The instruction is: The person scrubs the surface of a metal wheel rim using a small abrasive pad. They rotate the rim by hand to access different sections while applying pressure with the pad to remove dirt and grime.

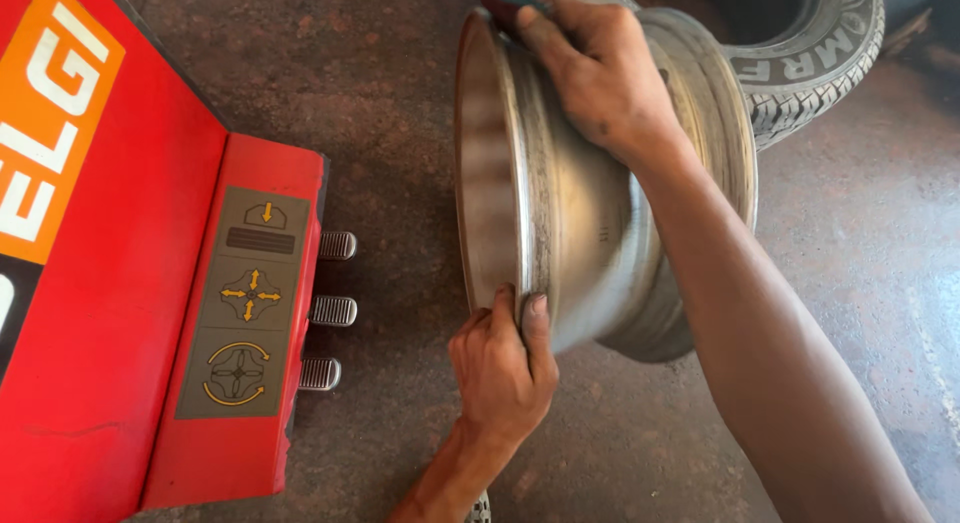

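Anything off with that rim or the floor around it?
Nothing spilled or broken. The bare steel rim stands on edge, steadied by the left hand and right hand; its surface looks scuffed and dull.

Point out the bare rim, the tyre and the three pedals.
Rim [580, 233]: head view, on its outer barrel.
Tyre [810, 68]: head view, on its tread and sidewall.
Pedals [333, 311]: head view, on the middle pedal.

rim [590, 233] stands on edge on the floor [400, 103]; machine [100, 283] and its pedals [332, 310] left of rim, tyre [810, 73] behind rim.
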